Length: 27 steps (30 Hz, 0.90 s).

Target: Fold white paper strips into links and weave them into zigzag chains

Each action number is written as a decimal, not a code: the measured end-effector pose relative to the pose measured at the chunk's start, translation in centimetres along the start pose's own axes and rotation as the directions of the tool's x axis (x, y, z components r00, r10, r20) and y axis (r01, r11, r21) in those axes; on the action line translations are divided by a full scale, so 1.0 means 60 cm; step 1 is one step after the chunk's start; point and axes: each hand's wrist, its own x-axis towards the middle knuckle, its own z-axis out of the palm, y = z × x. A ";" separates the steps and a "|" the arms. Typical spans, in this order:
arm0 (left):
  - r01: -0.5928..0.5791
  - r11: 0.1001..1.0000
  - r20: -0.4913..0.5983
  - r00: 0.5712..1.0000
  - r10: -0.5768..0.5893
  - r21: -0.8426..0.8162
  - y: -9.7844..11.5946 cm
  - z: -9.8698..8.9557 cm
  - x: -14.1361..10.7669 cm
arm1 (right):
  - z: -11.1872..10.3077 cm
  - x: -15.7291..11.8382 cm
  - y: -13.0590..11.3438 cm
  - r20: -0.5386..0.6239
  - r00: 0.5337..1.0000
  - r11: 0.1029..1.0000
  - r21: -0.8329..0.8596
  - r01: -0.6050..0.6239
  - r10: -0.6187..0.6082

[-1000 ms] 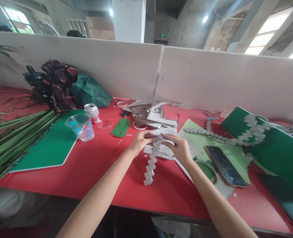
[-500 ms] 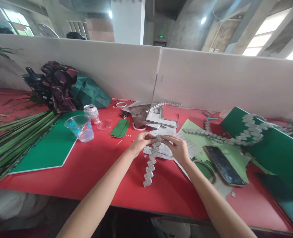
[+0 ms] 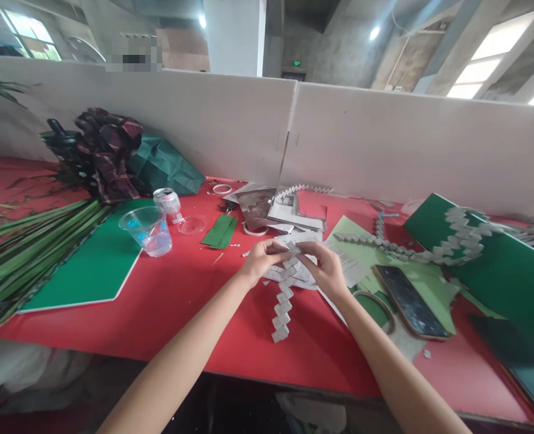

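Note:
A zigzag chain of folded paper [image 3: 284,301] hangs down from between my two hands over the red tabletop [image 3: 204,301]. My left hand [image 3: 263,260] pinches the chain's upper end from the left. On the other side, the fingers of my right hand [image 3: 322,265] are closed on the same end. Printed paper sheets [image 3: 305,277] lie just beneath and behind my hands. A longer folded-paper chain [image 3: 459,238] winds over light green paper and a green board at the right.
At the left stand a clear plastic cup [image 3: 147,232] and a can [image 3: 167,204], beside long green leaves [image 3: 45,253] on a green board. A phone [image 3: 409,301] and a tape roll [image 3: 378,307] lie at the right. A white partition [image 3: 384,138] closes the back.
The chain's hanging lower end has swung a little to the right. Both hands keep their hold on its top and have barely shifted.

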 end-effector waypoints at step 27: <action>0.322 0.936 0.518 0.783 -0.346 0.139 -0.002 0.029 -0.030 | -0.016 0.014 0.006 -0.350 0.904 0.945 0.293 -0.145 0.247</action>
